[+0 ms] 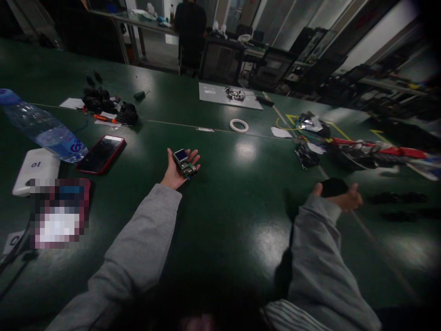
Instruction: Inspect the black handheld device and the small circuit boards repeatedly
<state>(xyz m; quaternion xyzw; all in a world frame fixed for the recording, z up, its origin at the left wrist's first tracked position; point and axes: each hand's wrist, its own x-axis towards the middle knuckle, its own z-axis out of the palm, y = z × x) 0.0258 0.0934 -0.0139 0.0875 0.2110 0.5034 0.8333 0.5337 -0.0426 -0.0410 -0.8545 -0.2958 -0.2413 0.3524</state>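
Observation:
On the upturned palm of my left hand [175, 177] rests a small circuit board [186, 168] with a little dark screen on top. The fingers spread out beneath and behind it. My right hand [344, 198], smeared by motion, is closed around a black object [332, 186] over the right side of the table. Thumb and fingers show at either side of this object, whose kind I cannot make out. Left of my left hand lie a red-cased phone [101, 155] and, nearer to me, a second phone-like device [60, 214] that is pixelated.
A water bottle [44, 126] lies by a white box [37, 171] on the green table [227, 220]. Farther back are black cables [106, 103], a screwdriver [140, 95], a tape roll [239, 125] and a grey panel [213, 94]. Wires [310, 126] and black parts [399, 198] lie right. A person [190, 23] sits beyond.

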